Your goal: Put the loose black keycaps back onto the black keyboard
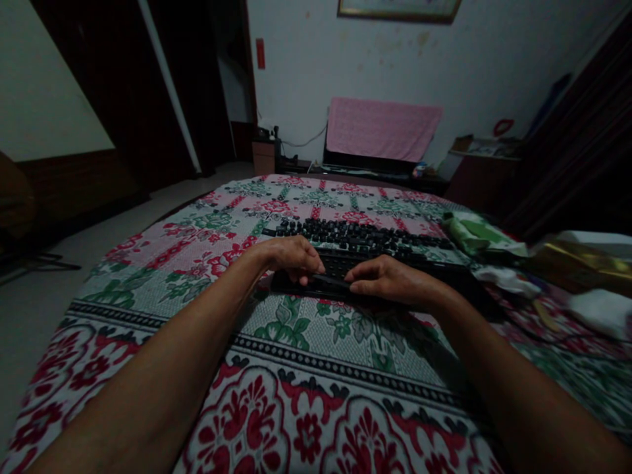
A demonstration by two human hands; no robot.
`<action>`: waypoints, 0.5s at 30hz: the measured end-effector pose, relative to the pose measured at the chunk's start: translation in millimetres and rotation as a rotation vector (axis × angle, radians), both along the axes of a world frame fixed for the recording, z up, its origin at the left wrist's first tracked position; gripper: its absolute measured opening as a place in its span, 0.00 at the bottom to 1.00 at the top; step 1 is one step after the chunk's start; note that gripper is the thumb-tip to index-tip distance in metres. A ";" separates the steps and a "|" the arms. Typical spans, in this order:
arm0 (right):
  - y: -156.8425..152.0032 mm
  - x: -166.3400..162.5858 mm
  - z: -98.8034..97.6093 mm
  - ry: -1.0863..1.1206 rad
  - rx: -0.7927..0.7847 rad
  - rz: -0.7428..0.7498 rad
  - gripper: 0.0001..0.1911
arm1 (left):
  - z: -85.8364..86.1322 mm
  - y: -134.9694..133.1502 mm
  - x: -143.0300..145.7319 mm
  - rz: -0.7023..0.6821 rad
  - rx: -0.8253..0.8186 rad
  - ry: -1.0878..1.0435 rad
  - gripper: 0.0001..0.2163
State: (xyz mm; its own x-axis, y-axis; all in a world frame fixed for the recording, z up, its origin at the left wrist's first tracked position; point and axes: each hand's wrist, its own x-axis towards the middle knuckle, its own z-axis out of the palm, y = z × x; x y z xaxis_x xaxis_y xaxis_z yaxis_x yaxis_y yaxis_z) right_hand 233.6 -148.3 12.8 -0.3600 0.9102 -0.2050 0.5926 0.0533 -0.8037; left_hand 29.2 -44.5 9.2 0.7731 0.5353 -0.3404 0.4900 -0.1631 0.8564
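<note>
A black keyboard (336,267) lies across the patterned bedspread, with many of its key positions bare. Beyond its far edge, loose black keycaps (355,232) are spread in rows. My left hand (295,258) pinches the left end of a long black space bar (332,281), which lies low over the keyboard's near side. At its right end, the thumb and fingers of my right hand (382,278) close on the same bar. Whether the bar touches the keyboard beneath, I cannot tell.
To the right lie a green packet of wipes (476,234), crumpled white tissues (511,282), a golden box (582,263) and a dark cable. The bedspread (291,368) covers the bed. At its far end stands a screen draped with a pink towel (382,128).
</note>
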 end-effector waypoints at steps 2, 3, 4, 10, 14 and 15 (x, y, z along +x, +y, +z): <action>0.5 1.0 -0.1 -0.007 0.012 -0.001 0.13 | 0.0 0.1 0.2 -0.016 0.024 -0.003 0.09; 1.0 1.7 -0.6 -0.012 0.020 0.003 0.13 | 0.0 0.2 0.3 -0.020 0.045 -0.006 0.09; 1.5 2.6 -1.3 -0.018 0.028 0.008 0.14 | 0.1 0.1 0.5 -0.023 0.067 -0.010 0.10; 3.6 6.4 -4.1 -0.088 0.067 0.010 0.14 | 2.0 -3.1 3.2 -0.051 0.118 -0.026 0.11; 3.2 5.6 -3.8 -0.140 0.086 -0.024 0.14 | 2.6 -5.2 6.2 -0.069 0.139 0.000 0.10; 3.3 5.4 -3.9 -0.144 0.080 -0.025 0.14 | 2.3 -5.3 6.7 -0.073 0.146 0.006 0.10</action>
